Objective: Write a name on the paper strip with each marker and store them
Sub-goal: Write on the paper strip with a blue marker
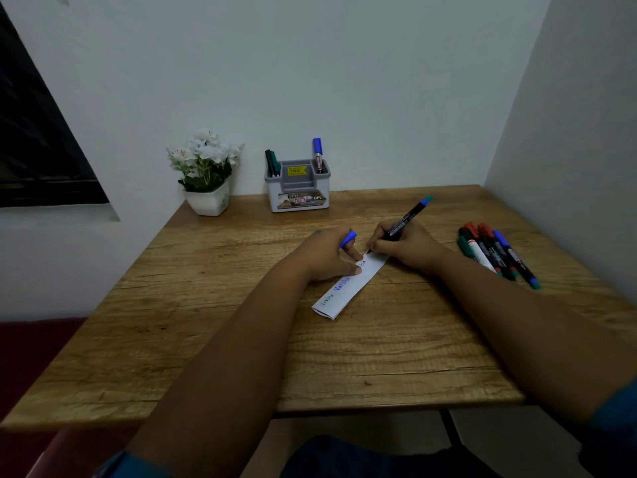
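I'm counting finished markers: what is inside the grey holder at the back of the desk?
The grey holder shows two dark markers on its left and a blue-capped marker on its right. Its walls hide their lower ends.

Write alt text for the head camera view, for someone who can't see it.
A right hand writes with a marker on a paper strip on a wooden table, while the left hand holds a blue cap and pins the strip. More markers lie right; an organizer stands behind.

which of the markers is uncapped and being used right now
The black marker with the blue-green end, held in the right hand with its tip on the paper strip. The loose markers on the table and those in the holder are untouched.
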Action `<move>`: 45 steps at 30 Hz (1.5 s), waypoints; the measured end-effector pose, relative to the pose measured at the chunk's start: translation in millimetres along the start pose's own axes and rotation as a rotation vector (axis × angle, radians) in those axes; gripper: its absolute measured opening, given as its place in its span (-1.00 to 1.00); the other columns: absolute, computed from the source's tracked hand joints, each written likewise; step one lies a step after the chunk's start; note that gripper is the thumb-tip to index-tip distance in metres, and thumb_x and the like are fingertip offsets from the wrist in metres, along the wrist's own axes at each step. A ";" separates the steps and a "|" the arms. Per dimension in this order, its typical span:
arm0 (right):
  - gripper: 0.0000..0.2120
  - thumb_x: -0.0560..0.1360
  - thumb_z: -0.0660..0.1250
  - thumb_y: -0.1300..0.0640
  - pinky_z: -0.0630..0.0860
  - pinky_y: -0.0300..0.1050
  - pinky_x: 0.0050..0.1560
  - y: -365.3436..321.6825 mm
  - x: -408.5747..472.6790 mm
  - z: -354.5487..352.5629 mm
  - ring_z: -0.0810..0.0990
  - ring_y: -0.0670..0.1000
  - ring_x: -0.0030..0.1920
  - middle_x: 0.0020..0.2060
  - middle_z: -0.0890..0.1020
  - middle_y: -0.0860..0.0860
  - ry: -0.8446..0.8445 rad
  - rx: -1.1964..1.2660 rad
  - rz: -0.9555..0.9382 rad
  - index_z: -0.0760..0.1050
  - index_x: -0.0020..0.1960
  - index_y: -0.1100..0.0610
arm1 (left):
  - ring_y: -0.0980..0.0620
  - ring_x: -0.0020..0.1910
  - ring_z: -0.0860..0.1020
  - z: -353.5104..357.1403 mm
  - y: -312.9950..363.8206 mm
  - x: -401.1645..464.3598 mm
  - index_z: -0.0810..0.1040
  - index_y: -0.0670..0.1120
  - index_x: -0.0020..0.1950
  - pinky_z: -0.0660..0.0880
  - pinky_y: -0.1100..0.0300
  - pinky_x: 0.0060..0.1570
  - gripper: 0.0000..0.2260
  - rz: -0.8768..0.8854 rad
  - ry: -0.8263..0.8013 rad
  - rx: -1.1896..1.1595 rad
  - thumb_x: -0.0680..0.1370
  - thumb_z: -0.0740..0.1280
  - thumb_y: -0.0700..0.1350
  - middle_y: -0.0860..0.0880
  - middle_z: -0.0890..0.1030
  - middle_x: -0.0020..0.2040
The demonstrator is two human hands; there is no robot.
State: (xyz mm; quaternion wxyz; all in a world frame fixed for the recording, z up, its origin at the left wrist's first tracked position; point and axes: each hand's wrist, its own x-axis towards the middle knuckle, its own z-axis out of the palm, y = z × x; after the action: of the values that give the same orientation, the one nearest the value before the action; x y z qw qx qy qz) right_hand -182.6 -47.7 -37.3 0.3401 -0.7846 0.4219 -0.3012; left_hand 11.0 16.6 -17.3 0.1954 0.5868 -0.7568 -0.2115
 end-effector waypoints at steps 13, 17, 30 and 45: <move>-0.96 0.43 0.41 0.27 0.58 -0.05 0.06 -0.8 -0.7 -1.4 0.64 -0.05 -0.08 -0.19 0.69 0.01 0.001 -0.034 0.013 0.64 -0.15 0.19 | 0.26 -0.20 0.40 -0.7 1.4 -1.3 0.46 -0.10 0.10 0.28 0.31 -0.29 -0.67 0.013 -0.014 0.007 0.44 0.50 -0.07 0.15 0.62 0.02; -0.96 0.42 0.42 0.27 0.58 -0.04 0.06 -1.5 -0.9 -1.8 0.64 -0.04 -0.09 -0.20 0.69 0.00 0.008 -0.034 0.020 0.65 -0.17 0.20 | 0.28 -0.22 0.38 -1.4 3.9 -3.5 0.45 -0.09 0.08 0.26 0.32 -0.32 -0.69 0.015 -0.008 0.018 0.45 0.49 -0.08 0.26 0.47 -0.19; -0.96 0.43 0.40 0.28 0.56 -0.05 0.04 -1.0 -1.0 -1.5 0.63 -0.03 -0.08 -0.20 0.68 0.03 0.019 -0.005 0.050 0.63 -0.17 0.21 | 0.27 -0.21 0.40 -2.3 4.7 -4.3 0.45 -0.09 0.06 0.28 0.30 -0.29 -0.70 0.016 -0.015 0.008 0.45 0.49 -0.09 0.22 0.58 -0.09; -0.95 0.44 0.39 0.25 0.58 0.08 0.11 -0.3 -1.3 -1.3 0.63 0.01 -0.07 -0.20 0.68 0.03 0.038 -0.011 0.070 0.62 -0.20 0.17 | 0.10 -0.12 0.42 -0.2 8.0 -4.0 0.45 -0.11 0.14 0.28 0.31 -0.30 -0.70 0.052 -0.018 0.041 0.48 0.45 -0.12 0.32 0.40 -0.23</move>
State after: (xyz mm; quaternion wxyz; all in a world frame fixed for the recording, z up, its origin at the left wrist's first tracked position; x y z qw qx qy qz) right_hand -184.1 -46.8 -36.5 0.3380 -0.7653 0.4572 -0.3017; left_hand 5.5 22.3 -13.0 0.1819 0.5688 -0.7778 -0.1959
